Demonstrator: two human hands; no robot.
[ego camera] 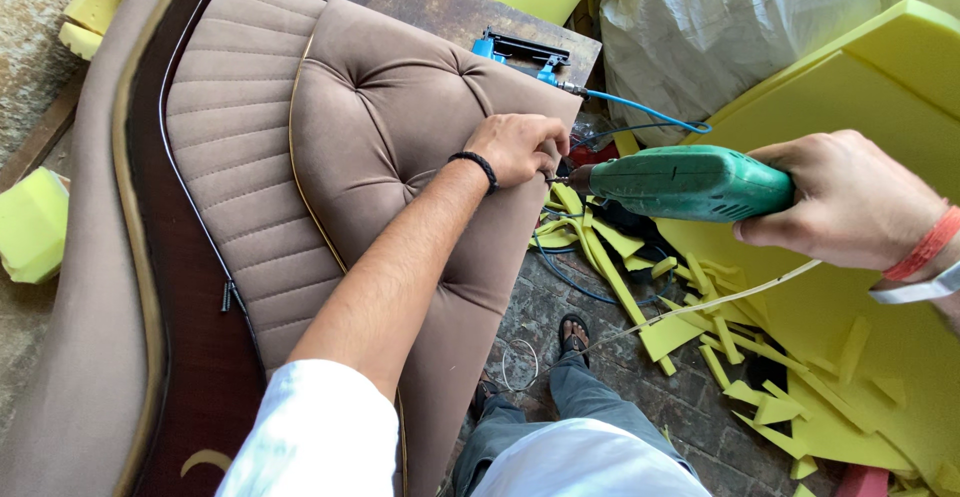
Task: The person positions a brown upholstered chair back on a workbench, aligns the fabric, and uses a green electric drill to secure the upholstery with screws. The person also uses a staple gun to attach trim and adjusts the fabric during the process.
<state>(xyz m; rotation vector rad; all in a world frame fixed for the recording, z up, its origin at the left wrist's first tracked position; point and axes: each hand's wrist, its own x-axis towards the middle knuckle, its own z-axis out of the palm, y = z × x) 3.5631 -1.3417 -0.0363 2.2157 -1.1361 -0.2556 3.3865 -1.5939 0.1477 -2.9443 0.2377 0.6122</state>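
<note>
The left hand point(518, 147) is curled tight, pinching the edge of the brown tufted cushion point(400, 127) on the chair frame. The right hand point(850, 200) is wrapped around a green power drill point(690, 184), whose tip sits right against that pinched edge, above yellow foam scraps point(690, 327) on the floor.

An upholstery workshop: yellow foam offcuts point(640, 287) litter the brick floor point(650, 397) below the right hand point(850, 197), foam slabs point(880, 77) stack behind it, and a half-covered chair back point(380, 137) lies under the left hand point(515, 147).
</note>
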